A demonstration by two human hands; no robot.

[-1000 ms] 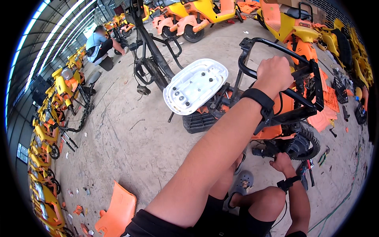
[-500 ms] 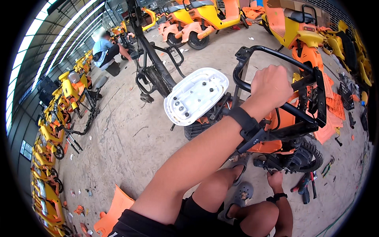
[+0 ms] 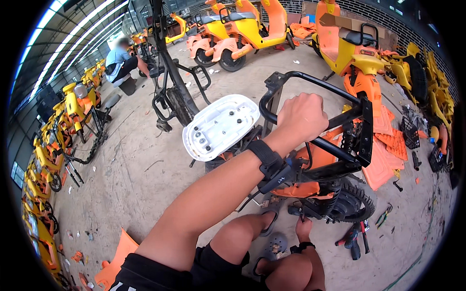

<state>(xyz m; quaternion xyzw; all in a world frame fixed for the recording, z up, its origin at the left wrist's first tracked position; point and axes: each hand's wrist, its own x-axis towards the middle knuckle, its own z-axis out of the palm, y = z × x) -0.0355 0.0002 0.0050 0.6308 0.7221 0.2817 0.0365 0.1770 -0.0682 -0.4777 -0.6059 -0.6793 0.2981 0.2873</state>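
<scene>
My left hand (image 3: 303, 116) is closed over the black tubular rear frame (image 3: 347, 116) of a partly stripped scooter, its fingers curled down out of sight. Low down, near the rear wheel (image 3: 357, 200), my right hand (image 3: 304, 228) is closed at a dark part beside the hub. Whatever lies in its fingers is too small to make out. A white oval plastic tray (image 3: 221, 127) with several dark fasteners sits on the scooter, left of my left wrist. Orange panels (image 3: 296, 189) show below the frame.
Beside the rear wheel lie a red-and-black power tool (image 3: 353, 241) and pliers (image 3: 384, 216). Orange panels (image 3: 378, 169) are strewn at right. Another bare black frame (image 3: 170, 72) stands ahead. Yellow scooters (image 3: 242, 29) line the back and left. A co-worker (image 3: 121, 63) crouches far left.
My view has swung, so the scooter and both arms appear farther left. Both hands keep their places, the left at the frame and the right low by the rear wheel.
</scene>
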